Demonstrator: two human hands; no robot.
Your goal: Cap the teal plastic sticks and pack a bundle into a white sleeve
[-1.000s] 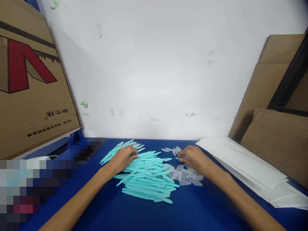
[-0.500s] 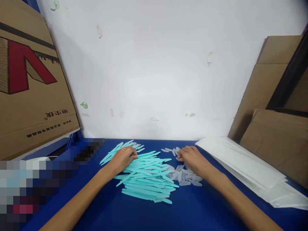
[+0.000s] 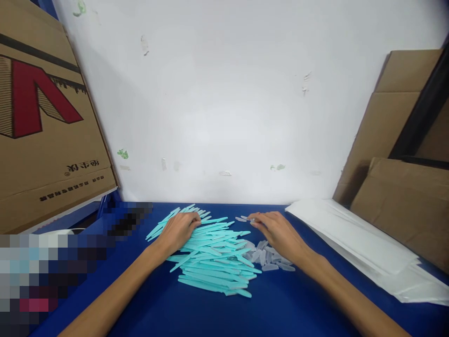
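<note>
While my left hand is at the turquoise strips, my right hand is over the far translucent pieces.
Left: fingers curled, thumb drawn in close, a strip's end right at the tips; cannot tell whether it is gripped. Right: index stretched forward, narrow gap to thumb, one small piece showing at that gap; cannot tell if touched. Strips lie in a loose, overlapping heap between my forearms, a further bunch fanned out beyond my left wrist. Nearer pile of translucent pieces sits against the heap's right edge, below my right palm. All on a blue tabletop; folded white sheets off to the right, printed cardboard box at left.
</note>
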